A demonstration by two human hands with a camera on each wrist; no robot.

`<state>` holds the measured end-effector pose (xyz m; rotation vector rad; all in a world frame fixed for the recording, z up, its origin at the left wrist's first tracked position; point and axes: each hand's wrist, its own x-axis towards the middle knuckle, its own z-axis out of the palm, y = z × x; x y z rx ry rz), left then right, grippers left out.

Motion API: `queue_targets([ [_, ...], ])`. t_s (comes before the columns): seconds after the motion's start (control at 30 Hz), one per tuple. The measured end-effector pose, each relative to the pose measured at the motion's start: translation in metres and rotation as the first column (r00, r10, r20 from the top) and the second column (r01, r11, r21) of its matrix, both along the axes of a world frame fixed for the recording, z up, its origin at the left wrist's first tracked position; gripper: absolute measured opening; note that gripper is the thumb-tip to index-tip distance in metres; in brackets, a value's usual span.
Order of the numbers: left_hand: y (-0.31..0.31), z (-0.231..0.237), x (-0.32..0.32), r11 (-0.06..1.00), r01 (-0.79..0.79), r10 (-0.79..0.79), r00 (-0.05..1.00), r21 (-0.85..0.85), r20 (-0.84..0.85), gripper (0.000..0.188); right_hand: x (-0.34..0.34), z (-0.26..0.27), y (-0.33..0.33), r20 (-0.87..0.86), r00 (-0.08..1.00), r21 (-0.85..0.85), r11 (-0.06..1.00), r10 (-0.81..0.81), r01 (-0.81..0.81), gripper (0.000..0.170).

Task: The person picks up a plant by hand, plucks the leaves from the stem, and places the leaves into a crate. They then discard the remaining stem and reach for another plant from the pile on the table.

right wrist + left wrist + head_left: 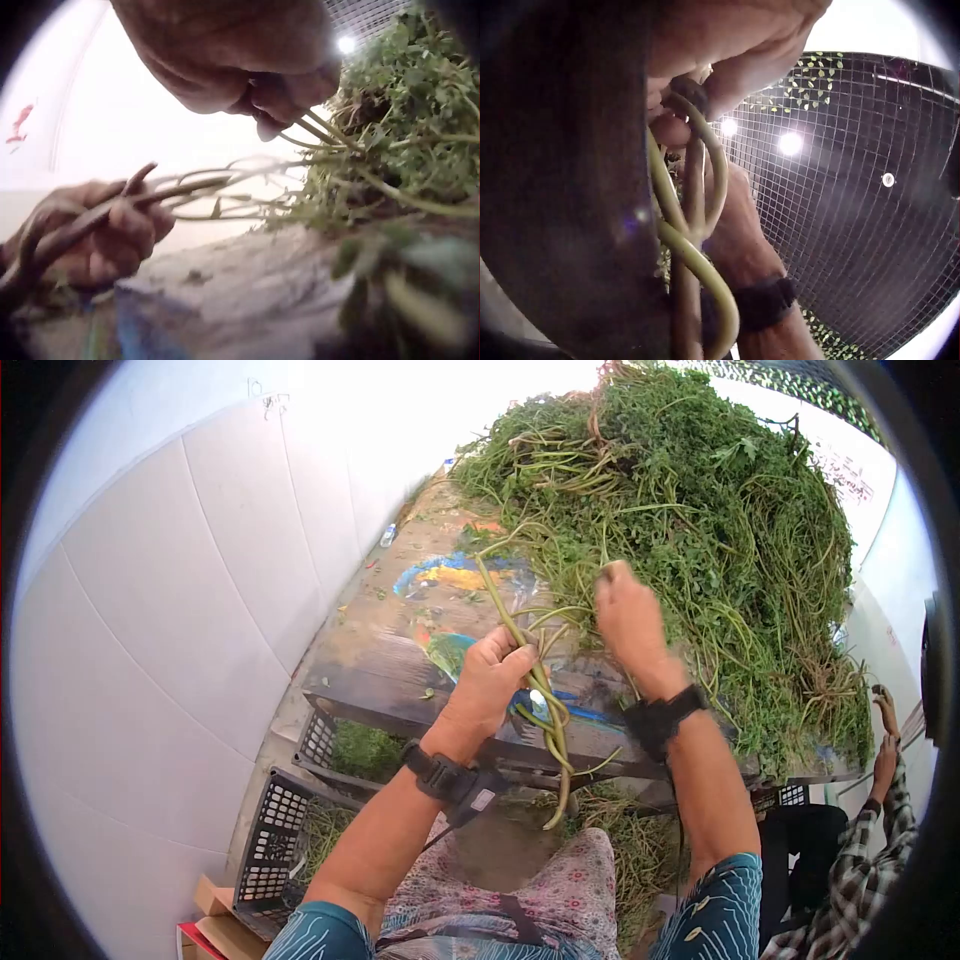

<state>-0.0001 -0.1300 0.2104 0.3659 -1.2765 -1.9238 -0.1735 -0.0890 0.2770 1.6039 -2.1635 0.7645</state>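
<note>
My left hand (484, 685) grips a small bunch of thick green plant stems (559, 740) above the front of the table, thumb laid across them. Their bare lower ends hang past the table edge, and one bends into a loop in the left wrist view. To the right and farther forward, my right hand (633, 618) has its fingers curled round thin stems (319, 129) that run into the big heap of leafy greens (690, 510). Other thin stems (247, 199) stretch from the left hand's bunch toward the heap.
The paint-stained table (380, 630) shows bare at its left, beside a white wall (150, 640). Black crates (275, 840) with greens stand below it. A small bottle (388, 536) lies by the wall. Another person in a checked sleeve (850, 890) is at the right.
</note>
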Motion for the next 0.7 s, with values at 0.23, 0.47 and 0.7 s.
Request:
queue_targets([
  [0.23,0.004,0.008,0.0,0.99,0.069,-0.062,0.996,0.125,-0.061,0.02,-0.028,0.027,0.016,0.146,0.952,-0.082,0.963,0.268,-0.259,0.02],
  [0.47,0.006,0.01,0.004,0.973,0.225,-0.227,0.973,-0.049,-0.051,0.023,0.015,0.036,0.006,0.095,0.763,0.359,0.693,0.639,-0.625,0.021],
  [0.7,0.008,0.01,0.007,0.957,0.284,-0.278,0.955,0.052,-0.106,0.032,0.01,0.036,0.003,0.253,0.766,0.51,0.592,0.591,-0.624,0.026],
])
